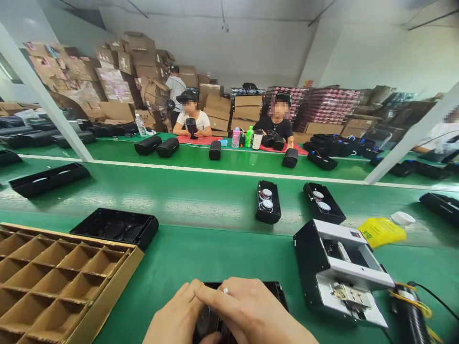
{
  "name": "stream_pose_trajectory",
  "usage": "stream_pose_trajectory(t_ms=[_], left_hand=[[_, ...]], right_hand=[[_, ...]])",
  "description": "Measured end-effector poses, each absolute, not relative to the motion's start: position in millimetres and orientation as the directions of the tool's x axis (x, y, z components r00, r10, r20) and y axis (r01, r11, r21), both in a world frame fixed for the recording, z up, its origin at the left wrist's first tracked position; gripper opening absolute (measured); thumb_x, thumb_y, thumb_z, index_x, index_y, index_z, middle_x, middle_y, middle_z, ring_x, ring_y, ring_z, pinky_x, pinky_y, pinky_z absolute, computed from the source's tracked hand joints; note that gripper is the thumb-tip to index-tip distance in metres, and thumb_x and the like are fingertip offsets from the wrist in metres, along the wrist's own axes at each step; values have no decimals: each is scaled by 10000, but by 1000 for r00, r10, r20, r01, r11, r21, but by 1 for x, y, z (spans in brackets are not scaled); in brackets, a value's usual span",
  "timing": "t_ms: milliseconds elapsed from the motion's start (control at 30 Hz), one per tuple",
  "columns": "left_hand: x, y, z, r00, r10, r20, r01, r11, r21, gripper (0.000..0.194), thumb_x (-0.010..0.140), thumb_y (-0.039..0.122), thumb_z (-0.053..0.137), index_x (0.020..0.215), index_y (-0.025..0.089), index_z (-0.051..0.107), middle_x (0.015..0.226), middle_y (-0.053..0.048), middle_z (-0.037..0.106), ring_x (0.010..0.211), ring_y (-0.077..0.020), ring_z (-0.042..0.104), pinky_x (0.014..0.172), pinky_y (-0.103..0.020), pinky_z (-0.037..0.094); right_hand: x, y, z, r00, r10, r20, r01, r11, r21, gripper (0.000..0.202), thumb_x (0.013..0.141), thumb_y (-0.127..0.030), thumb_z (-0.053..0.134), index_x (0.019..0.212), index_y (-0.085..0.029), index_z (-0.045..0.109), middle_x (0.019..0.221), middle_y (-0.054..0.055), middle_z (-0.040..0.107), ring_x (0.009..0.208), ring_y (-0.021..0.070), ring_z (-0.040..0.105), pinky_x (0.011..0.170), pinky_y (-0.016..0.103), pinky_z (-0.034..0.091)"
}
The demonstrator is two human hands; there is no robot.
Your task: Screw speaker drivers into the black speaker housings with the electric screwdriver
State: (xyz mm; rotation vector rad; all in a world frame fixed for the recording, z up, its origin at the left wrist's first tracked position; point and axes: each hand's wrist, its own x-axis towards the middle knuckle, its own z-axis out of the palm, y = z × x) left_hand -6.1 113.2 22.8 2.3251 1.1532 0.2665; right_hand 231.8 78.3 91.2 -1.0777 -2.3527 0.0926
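At the bottom centre, my left hand [179, 313] and my right hand [247, 306] meet over a black housing [278, 290] on the green table. Bent fingers of both hands press together above it, and a small pale round piece [225, 290] shows at the right hand's fingers. Beneath the left hand is a dark round part [207, 321]; the thumb below is partly cut off by the frame. Whatever the right fingers hold is mostly hidden. An open black housing [118, 227] lies to the left, beyond the cardboard divider box.
A cardboard divider box [118, 291] fills the lower left. A black-and-silver machine [344, 272] stands right, beside a yellow pouch [383, 231] and a black cylindrical tool [410, 315]. Two housings with white round parts [268, 203] lie ahead. People sit across the table.
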Motion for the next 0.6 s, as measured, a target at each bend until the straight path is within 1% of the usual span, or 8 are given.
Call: stream_pose_trajectory(t_ms=[33, 100, 200, 300, 367, 433, 500, 600], left_hand=[[-5, 114, 23, 615, 786, -60, 698, -507, 507, 582, 823, 217, 800, 1384, 360, 744, 1369, -43, 781, 1257, -287, 764, 1031, -370, 667], [0, 114, 22, 619, 784, -55, 716, -534, 450, 500, 858, 221, 769, 1344, 336, 753, 1372, -63, 775, 1248, -294, 758, 1005, -368, 674], [9, 113, 21, 653, 754, -72, 716, -583, 384, 386, 904, 229, 744, 1282, 308, 754, 1285, -64, 780, 1205, -283, 743, 959, -334, 672], [19, 112, 19, 673, 731, -110, 726, -626, 284, 482, 850, 170, 756, 1318, 287, 739, 1260, -66, 770, 1216, -295, 718, 984, -347, 662], [27, 112, 17, 680, 723, -120, 727, -646, 232, 514, 798, 134, 770, 1294, 269, 747, 1256, -73, 765, 1223, -309, 705, 1036, -377, 648], [33, 111, 13, 683, 721, -112, 726, -654, 215, 497, 792, 136, 774, 1275, 255, 749, 1255, -86, 758, 1228, -318, 693, 1062, -392, 634], [38, 111, 9, 678, 728, -102, 730, -651, 209, 450, 817, 157, 754, 1258, 246, 748, 1242, -100, 748, 1210, -318, 685, 1022, -379, 635], [41, 111, 3, 669, 737, -95, 740, -647, 186, 367, 863, 192, 701, 1224, 234, 750, 1189, -112, 734, 1175, -318, 672, 958, -370, 635]], right_hand=[[232, 78, 92, -528, 727, 439, 670, 674, -310, 436, 1116, -151, 470, 1524, -253, 583, 803, -35, 706, 632, 160, 613, 564, 291, 439], [234, 76, 92, -523, 731, 437, 620, 679, -393, 429, 1114, -160, 517, 1521, -272, 597, 894, -19, 753, 714, 152, 668, 635, 261, 504], [246, 70, 89, -512, 722, 465, 496, 691, -526, 415, 1162, -152, 497, 1545, -288, 585, 1076, 9, 807, 890, 131, 752, 823, 212, 599], [269, 60, 82, -382, 722, 576, 447, 690, -569, 448, 1202, -156, 436, 1631, -268, 504, 1274, 48, 827, 1067, 113, 804, 1006, 185, 619], [286, 53, 73, -254, 745, 617, 542, 638, -547, 455, 1203, -154, 420, 1639, -251, 504, 1339, 57, 824, 1144, 104, 806, 1065, 162, 602], [300, 48, 60, -177, 760, 625, 694, 547, -469, 428, 1184, -142, 439, 1580, -229, 576, 1310, 55, 836, 1161, 120, 805, 1059, 166, 609], [307, 44, 45, -178, 743, 646, 795, 495, -351, 369, 1163, -149, 481, 1491, -200, 641, 1267, 62, 848, 1156, 158, 808, 1028, 209, 635], [307, 41, 28, -247, 717, 652, 836, 498, -232, 301, 1141, -153, 511, 1385, -197, 682, 1257, 67, 853, 1128, 198, 813, 983, 295, 660]])
